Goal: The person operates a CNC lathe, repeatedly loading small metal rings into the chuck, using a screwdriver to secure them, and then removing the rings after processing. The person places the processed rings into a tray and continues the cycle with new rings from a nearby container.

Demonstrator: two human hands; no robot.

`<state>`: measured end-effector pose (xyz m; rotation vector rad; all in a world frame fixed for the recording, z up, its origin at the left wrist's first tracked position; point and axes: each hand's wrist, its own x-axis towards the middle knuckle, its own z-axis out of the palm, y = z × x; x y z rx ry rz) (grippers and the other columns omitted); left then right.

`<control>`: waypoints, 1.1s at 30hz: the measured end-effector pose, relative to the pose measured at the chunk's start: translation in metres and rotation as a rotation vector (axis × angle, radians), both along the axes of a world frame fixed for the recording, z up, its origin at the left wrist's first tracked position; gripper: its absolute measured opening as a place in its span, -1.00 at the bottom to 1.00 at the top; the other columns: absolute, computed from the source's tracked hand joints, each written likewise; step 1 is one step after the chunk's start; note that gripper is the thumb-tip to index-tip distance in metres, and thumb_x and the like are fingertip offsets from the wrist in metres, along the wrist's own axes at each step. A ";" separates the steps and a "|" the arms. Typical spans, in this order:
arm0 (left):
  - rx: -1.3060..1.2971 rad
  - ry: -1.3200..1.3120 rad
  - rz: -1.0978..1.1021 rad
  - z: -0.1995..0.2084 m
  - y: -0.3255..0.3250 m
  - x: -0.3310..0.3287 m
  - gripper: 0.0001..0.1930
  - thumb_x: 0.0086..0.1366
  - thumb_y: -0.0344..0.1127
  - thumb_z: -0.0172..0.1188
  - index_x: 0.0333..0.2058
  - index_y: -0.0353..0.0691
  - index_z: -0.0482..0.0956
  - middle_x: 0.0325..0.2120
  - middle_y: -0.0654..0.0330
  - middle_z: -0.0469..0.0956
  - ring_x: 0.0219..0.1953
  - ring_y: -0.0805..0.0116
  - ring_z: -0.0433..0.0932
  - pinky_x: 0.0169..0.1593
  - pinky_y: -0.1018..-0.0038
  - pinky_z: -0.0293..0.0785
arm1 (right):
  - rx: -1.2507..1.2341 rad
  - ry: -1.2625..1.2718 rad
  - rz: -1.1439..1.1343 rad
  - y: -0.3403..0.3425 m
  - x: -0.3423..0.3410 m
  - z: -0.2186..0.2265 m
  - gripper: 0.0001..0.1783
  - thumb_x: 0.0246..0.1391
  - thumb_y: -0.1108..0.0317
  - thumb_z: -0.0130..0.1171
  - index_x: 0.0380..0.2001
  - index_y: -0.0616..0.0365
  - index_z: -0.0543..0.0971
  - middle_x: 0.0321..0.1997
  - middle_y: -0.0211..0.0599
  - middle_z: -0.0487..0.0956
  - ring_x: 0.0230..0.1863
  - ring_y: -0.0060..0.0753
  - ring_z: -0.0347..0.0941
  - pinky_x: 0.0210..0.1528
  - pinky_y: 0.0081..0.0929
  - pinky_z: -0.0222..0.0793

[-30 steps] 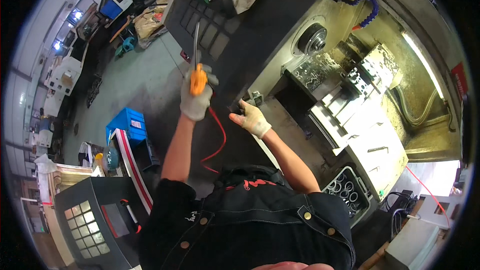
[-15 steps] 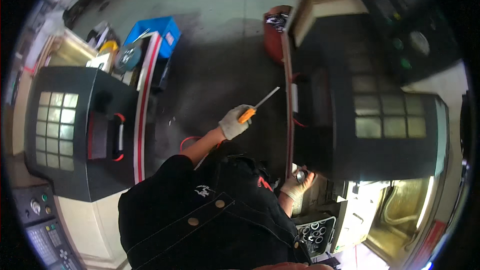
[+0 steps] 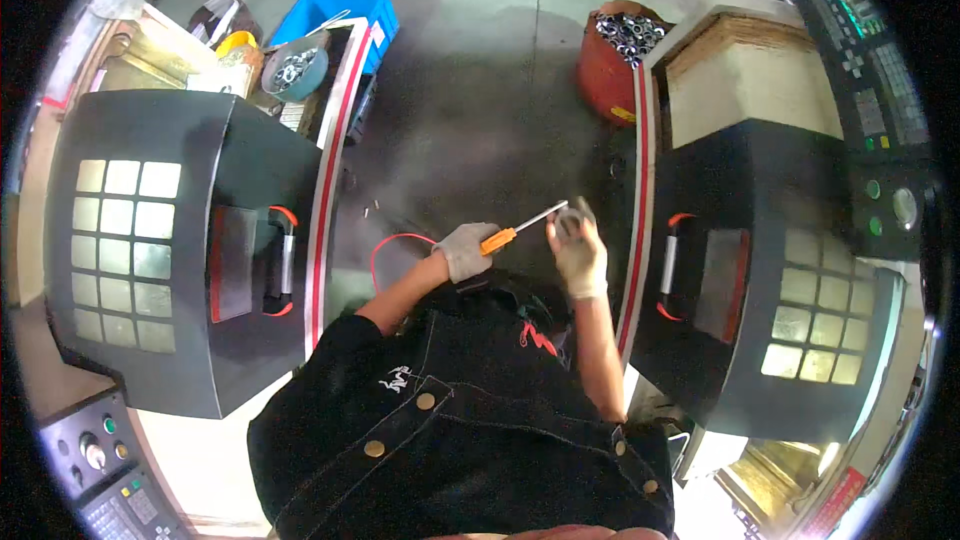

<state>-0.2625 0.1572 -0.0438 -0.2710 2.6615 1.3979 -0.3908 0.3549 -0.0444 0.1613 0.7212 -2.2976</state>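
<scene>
In the middle of the view, my gloved left hand (image 3: 465, 253) is closed round a hand tool (image 3: 497, 242) with an orange handle and a straight, slim metal shaft. Its kind, screwdriver or scraper, I cannot tell. The shaft points up and right to my right hand (image 3: 581, 258), which is also gloved. A metal ring (image 3: 568, 224) is pinched between the fingers of that hand. The tool's tip lies at the ring's upper left edge; whether they touch I cannot make out. Slight blur covers the right fingers.
Machines with dark sliding doors flank me, the left door (image 3: 195, 340) and the right door (image 3: 735, 360). A red drum (image 3: 605, 80) full of metal rings stands far right. At the far left are a blue crate (image 3: 383, 15) and a bowl of metal parts (image 3: 297, 80). A red hose (image 3: 376, 258) lies on the floor.
My right hand has come from the right-hand machine, low on the right, up to the tool's tip with the ring. The right machine's door has shifted toward me. My left hand keeps the tool.
</scene>
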 end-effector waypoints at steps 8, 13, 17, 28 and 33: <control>0.071 -0.195 0.358 0.015 -0.057 0.046 -0.59 -0.03 -0.34 0.11 -0.13 -0.24 0.52 -0.31 -0.13 0.56 -0.19 -0.08 0.54 -0.13 0.23 0.45 | 0.164 0.080 0.261 -0.140 -0.099 -0.007 -0.53 -0.04 0.41 0.28 -0.02 0.02 0.40 -0.08 -0.22 0.52 -0.15 -0.13 0.53 -0.22 -0.42 0.56; 0.118 -0.288 0.575 0.014 -0.085 0.058 -0.55 -0.03 -0.32 0.13 -0.06 -0.18 0.50 -0.29 -0.10 0.57 -0.21 -0.03 0.55 -0.13 0.27 0.46 | 0.085 0.066 0.474 -0.220 -0.128 -0.030 -0.52 -0.11 0.56 0.27 -0.06 0.06 0.44 -0.05 -0.18 0.49 -0.06 -0.15 0.49 -0.16 -0.47 0.55; 0.041 -0.393 0.655 0.006 -0.119 0.029 -0.51 -0.10 -0.24 0.20 -0.07 -0.06 0.53 -0.32 0.00 0.59 -0.24 0.05 0.57 -0.11 0.24 0.46 | 0.078 -0.129 0.750 -0.292 -0.162 -0.059 -0.76 0.04 0.42 0.19 -0.19 0.20 0.53 -0.12 -0.04 0.54 -0.23 -0.27 0.56 -0.37 -0.55 0.58; -0.056 -0.310 0.895 0.014 -0.184 -0.025 -0.56 -0.07 -0.34 0.11 -0.11 -0.15 0.52 -0.30 -0.08 0.57 -0.20 -0.09 0.53 -0.13 0.17 0.45 | 0.353 -0.024 1.090 -0.466 -0.183 -0.057 -0.55 0.07 -0.10 0.14 -0.35 0.12 0.53 -0.40 -0.23 0.61 -0.56 -0.45 0.51 -0.66 -0.70 0.43; 0.078 -0.481 1.028 0.036 -0.181 -0.030 -0.60 -0.02 -0.35 0.04 -0.13 -0.26 0.49 -0.30 -0.11 0.57 -0.16 -0.10 0.52 -0.07 0.19 0.44 | 0.440 0.134 1.217 -0.505 -0.153 -0.057 -0.58 -0.01 -0.15 0.22 -0.39 -0.03 0.48 -0.42 -0.25 0.60 -0.56 -0.43 0.51 -0.68 -0.71 0.38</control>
